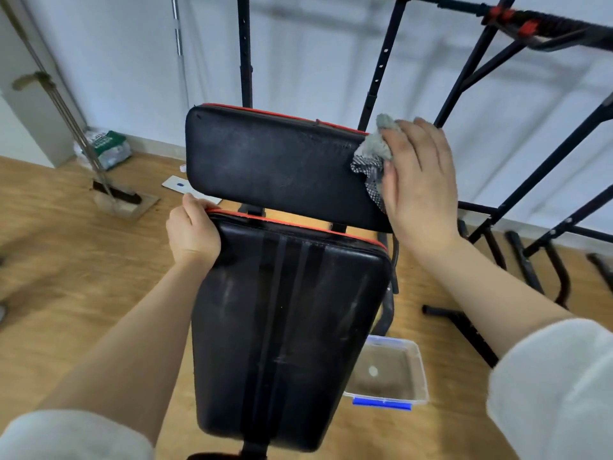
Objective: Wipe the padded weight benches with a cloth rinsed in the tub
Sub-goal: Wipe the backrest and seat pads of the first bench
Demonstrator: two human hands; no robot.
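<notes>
A black padded bench with red piping fills the middle: a raised back pad (275, 164) and a longer seat pad (292, 327) below it. My right hand (418, 180) presses a grey checked cloth (373, 157) flat against the right end of the back pad, fingers straight. Over at the seat pad's top left corner, my left hand (192, 230) grips the edge with curled fingers. A clear plastic tub (419, 370) with a blue latch, holding murky water, stands on the floor right of the seat pad.
A black rack frame (481, 71) rises behind and to the right, its feet (527, 270) spread over the wooden floor. A broom and dustpan (116, 194) lean by the left wall beside a green-and-white bag (106, 149). A white card (177, 184) lies on the floor.
</notes>
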